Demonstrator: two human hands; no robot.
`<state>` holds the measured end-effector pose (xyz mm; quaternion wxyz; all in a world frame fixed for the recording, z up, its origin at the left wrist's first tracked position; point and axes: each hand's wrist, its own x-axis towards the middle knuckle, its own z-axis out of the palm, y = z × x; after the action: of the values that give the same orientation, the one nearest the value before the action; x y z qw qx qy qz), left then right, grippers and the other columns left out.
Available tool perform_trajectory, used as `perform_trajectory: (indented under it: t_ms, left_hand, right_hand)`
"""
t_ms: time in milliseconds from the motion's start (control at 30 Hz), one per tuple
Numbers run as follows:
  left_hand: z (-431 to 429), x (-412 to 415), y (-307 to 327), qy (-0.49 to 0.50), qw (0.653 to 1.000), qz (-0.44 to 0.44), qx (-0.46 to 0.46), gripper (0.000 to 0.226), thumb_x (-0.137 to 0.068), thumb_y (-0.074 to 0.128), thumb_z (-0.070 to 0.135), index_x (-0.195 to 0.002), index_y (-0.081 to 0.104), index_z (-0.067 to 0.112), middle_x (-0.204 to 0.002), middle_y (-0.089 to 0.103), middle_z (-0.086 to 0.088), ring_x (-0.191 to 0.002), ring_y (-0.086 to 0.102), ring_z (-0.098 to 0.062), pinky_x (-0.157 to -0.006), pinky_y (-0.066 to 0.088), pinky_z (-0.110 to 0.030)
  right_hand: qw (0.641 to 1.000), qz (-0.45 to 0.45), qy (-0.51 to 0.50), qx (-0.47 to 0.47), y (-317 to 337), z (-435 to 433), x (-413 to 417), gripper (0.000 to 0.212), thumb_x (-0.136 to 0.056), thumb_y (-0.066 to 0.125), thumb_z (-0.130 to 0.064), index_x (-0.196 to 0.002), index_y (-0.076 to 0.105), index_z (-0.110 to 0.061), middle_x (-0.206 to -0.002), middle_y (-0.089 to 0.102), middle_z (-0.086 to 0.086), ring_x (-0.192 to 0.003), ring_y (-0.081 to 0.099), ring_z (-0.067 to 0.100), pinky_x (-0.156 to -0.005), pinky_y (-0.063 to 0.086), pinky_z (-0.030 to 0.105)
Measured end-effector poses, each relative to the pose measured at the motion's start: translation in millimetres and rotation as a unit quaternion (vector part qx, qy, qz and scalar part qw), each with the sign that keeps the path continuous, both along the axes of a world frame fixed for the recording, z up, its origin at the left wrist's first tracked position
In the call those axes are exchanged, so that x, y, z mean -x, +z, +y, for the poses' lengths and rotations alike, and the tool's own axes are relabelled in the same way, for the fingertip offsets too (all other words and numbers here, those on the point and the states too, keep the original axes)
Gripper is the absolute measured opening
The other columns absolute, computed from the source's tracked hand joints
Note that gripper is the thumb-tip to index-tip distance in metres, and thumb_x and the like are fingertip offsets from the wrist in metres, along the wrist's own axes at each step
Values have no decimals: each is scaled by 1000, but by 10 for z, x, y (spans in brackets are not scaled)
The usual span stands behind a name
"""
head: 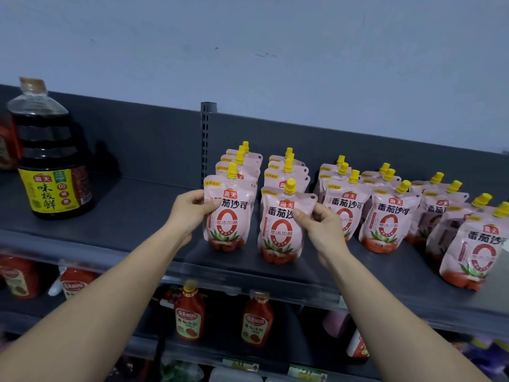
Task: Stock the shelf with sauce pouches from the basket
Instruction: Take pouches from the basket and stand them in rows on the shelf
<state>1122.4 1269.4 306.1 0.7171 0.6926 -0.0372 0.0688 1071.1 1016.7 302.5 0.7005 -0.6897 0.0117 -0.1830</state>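
On the top shelf (132, 213), our two hands each gripped the front pouch of a row. Our left hand (192, 209) pinched the left edge of the leftmost front pouch (230, 213), thumb across its face. Our right hand (319, 224) clasped the right edge of the neighbouring front pouch (281, 224), thumb on the print. Both pouches stood upright on their bases, yellow caps up, with more of the same stacked behind them. Further rows (385, 216) ran off to the right, and a big soy sauce bottle (52, 161) stood well apart on the left. The basket was out of view.

We judged the step to be facing-up the fronts. To do it well, we needed to square each label forward, press the base flat so it would not topple, and line the two fronts level with each other and close to the shelf lip before letting go gently.
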Motion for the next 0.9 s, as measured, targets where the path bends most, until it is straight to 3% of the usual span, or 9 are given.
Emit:
perform_trajectory:
  t_ms: [200, 333, 433, 500, 567, 700, 800, 900]
  left_hand:
    - [40, -6, 9, -7, 1000, 1, -31, 11, -85, 68, 8, -92, 70, 17, -85, 73, 4, -67, 69, -4, -48, 49, -13]
    - [62, 4, 6, -7, 998, -11, -63, 10, -86, 68, 11, -89, 69, 20, -84, 73, 6, -68, 68, -5, -48, 48, -14]
    - [99, 9, 24, 4, 993, -25, -113, 11, -86, 69, 16, -95, 66, 22, -88, 70, 3, -79, 66, -13, -60, 48, -23]
    - [146, 19, 44, 20, 983, -41, -178, 19, -86, 69, 22, -104, 62, 25, -90, 65, 2, -84, 63, -15, -64, 46, -25]
    - [203, 55, 69, 40, 963, -66, -258, 33, -86, 68, 28, -118, 58, 26, -98, 63, 2, -93, 61, -16, -69, 44, -26]
    - [340, 217, 116, 84, 892, -125, -426, 49, -86, 65, 37, -127, 53, 12, -118, 57, -6, -110, 55, -25, -87, 47, -38]
    - [474, 414, 165, 89, 835, -134, -526, 60, -90, 60, 39, -141, 41, 13, -140, 46, -5, -128, 44, -26, -100, 43, -42]
    - [628, 658, 217, 109, 771, -146, -610, 63, -91, 58, 39, -143, 37, 12, -147, 41, -5, -134, 37, -26, -105, 38, -42]
  right_hand:
    - [1000, 10, 9, 9, 25, 14, -5, 15, -87, 68, -10, -90, 71, -24, -85, 77, -9, -81, 73, 9, -59, 56, 21]
    - [999, 12, -7, 42, 32, 15, 31, 11, -86, 70, -15, -94, 69, -22, -93, 76, -5, -81, 73, 9, -58, 56, 20]
    - [981, 4, -86, 175, 29, 46, 86, 28, -84, 72, -30, -107, 62, -19, -100, 70, -1, -90, 67, 16, -67, 54, 27]
    - [946, -10, -165, 280, 50, 68, 131, 50, -83, 70, -41, -124, 54, -17, -120, 63, 1, -108, 59, 18, -86, 53, 36]
    - [905, -52, -228, 355, 95, 113, 196, 66, -86, 65, -46, -139, 43, -14, -139, 51, 5, -128, 45, 22, -105, 41, 41]
    - [835, -151, -293, 440, 219, 338, 350, 64, -91, 59, -41, -142, 40, -7, -147, 41, 13, -137, 35, 29, -113, 30, 45]
    - [812, -195, -257, 486, 280, 582, 444, 62, -92, 59, -36, -143, 40, -8, -151, 37, 14, -140, 32, 30, -113, 27, 45]
    - [800, -221, -195, 523, 284, 805, 517, 61, -89, 63, -32, -142, 43, -10, -150, 40, 12, -140, 34, 30, -110, 29, 44]
